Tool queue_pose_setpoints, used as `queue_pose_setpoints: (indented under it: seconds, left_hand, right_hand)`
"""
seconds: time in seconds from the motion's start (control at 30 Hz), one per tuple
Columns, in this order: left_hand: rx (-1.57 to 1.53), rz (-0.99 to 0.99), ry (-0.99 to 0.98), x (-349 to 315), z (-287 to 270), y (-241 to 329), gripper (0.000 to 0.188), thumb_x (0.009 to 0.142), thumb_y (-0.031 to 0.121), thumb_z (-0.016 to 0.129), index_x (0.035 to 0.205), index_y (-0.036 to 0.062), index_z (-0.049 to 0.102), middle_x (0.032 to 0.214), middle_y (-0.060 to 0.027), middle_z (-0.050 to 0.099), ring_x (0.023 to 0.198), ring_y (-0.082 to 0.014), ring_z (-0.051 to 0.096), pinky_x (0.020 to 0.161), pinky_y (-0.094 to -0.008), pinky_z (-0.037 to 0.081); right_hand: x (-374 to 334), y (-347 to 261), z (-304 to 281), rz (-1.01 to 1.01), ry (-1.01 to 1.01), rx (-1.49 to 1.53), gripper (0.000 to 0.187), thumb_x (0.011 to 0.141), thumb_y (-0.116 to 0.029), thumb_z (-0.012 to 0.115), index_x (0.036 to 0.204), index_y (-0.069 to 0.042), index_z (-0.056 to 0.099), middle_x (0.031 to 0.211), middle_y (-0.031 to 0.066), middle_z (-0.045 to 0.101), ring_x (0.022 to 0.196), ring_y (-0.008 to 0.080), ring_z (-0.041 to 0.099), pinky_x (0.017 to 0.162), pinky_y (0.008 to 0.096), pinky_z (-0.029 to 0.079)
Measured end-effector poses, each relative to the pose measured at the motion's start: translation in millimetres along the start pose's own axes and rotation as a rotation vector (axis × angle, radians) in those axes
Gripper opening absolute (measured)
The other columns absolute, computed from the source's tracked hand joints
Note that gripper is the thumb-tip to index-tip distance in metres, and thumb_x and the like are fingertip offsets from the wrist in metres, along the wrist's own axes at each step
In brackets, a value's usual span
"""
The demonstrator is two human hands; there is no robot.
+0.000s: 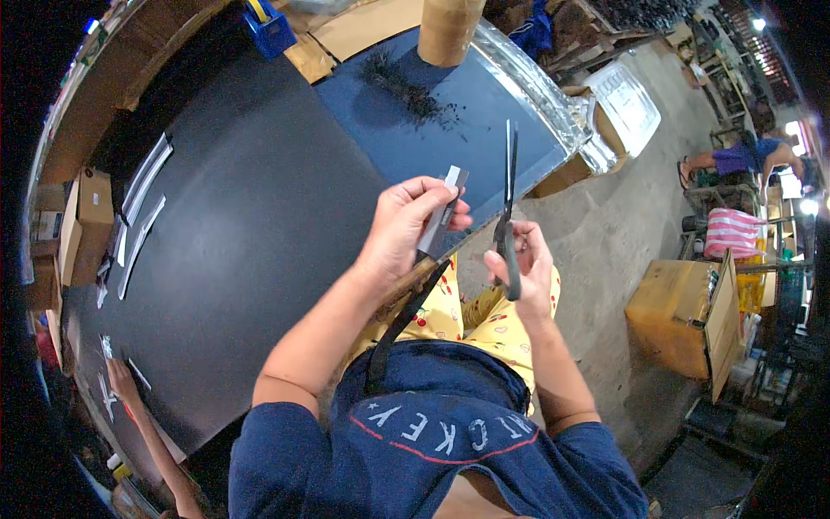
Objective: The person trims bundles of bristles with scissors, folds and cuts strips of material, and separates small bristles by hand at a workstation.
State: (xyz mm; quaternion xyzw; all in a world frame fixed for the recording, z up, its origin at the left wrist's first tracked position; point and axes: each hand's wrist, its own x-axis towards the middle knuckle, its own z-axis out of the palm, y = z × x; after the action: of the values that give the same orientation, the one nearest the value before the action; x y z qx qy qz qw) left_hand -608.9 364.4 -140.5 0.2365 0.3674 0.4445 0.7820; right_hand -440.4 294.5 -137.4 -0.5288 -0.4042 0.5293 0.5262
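Under the workshop lights, a wide dark table (251,259) fills the left side of the room. At its left edge, near the lower corner, a co-worker's hand (123,381) is down by some pale scraps (105,394); I cannot tell whether its fingers grip one. Farther up that edge stand cardboard boxes (89,227), and just in from them lie several long white strips (141,246), some loosely side by side. By the far edge sits a blue tape dispenser (268,33).

Nearer the middle, the person's left hand (405,227) is raised by the table's near edge, thumb and fingers pinching a flat grey strip (437,223) with a paler piece (452,176) at its upper end. Beyond it, toward the right end, a blue surface (510,112) carries a scatter of dark clippings (415,95) and a tall brown cylinder (450,36).

Just past the near edge, the right hand (529,272) has its fingers wrapped round the handles of black scissors (508,203), the blades pointing up, close together and apart from the strip. Farther right, an open carton (674,294) rests on the concrete floor (596,268), below a pink-and-white striped bag (733,233); another person (756,158) bends over beyond.
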Motion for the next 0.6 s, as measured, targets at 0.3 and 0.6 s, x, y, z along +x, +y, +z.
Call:
queue_pose_setpoints:
  seconds: [0.3, 0.6]
  left_hand:
    - [0.386, -0.160, -0.166, 6.5, -29.2, 33.9, 0.011, 0.081, 0.013, 0.063, 0.079, 0.0026, 0.060, 0.071, -0.0080, 0.064, 0.060, -0.0141, 0.062, 0.056, -0.0238, 0.051]
    - [0.416, -0.217, -0.226, 9.4, -31.2, 32.7, 0.011, 0.079, 0.012, 0.064, 0.078, 0.0019, 0.060, 0.070, -0.0080, 0.064, 0.058, -0.0130, 0.062, 0.057, -0.0236, 0.050]
  right_hand:
    - [-3.4, -4.6, -15.7, 0.274, -0.304, -0.128, 0.047, 0.070, -0.017, 0.080, 0.099, 0.001, 0.048, 0.068, -0.0004, 0.048, 0.052, 0.0058, 0.048, 0.044, 0.0204, 0.036]
    - [-1.5, -4.3, -6.9, 0.271, -0.336, -0.140, 0.045, 0.071, -0.016, 0.079, 0.099, 0.001, 0.048, 0.068, -0.0003, 0.049, 0.054, 0.0054, 0.049, 0.044, 0.0203, 0.037]
